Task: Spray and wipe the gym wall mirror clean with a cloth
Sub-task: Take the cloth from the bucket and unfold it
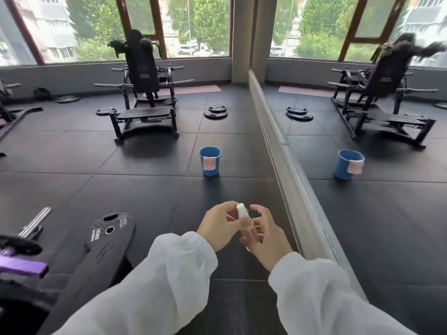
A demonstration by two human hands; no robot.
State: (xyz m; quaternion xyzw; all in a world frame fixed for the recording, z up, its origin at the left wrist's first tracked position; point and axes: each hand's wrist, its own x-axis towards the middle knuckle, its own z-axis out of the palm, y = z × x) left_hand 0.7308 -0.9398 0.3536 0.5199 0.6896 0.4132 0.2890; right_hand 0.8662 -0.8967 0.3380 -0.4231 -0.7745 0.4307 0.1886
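On the far left, low by the frame edge: a purple bar (pixel 23 266) and a steel barbell sleeve (pixel 36 222), partly cut off. Just beside them, flat on the dark rubber floor (pixel 72 153), a black weight plate (pixel 110 232) with white lettering, too small to read fully. Farther back, near the windows (pixel 198 25), a black gym machine (pixel 145 93) with an upright back pad, and to its right two stacked plates (pixel 216 111) on the floor.

Near the middle, standing upright on the floor, a blue bucket (pixel 210 163) with a striped pink-and-white cloth (pixel 209 163) draped over its front rim, well apart from both hands.

Lower, at the centre, two arms in white sleeves (pixel 169 267). Left hand (pixel 221 224) with fingers curled toward the white cap, thumb and fingertips touching or nearly touching the top of the small clear spray bottle (pixel 245 223); exact pinch hard to tell. Right hand (pixel 263 234) wrapped around the bottle's lower body, fingers curled about it, holding it roughly upright above the floor, near the mirror's base.

To the right, the wall mirror (pixel 375 213) with a pale metal frame strip (pixel 287 170) running along its bottom edge, reflecting the bucket, cloth, machine and windows.
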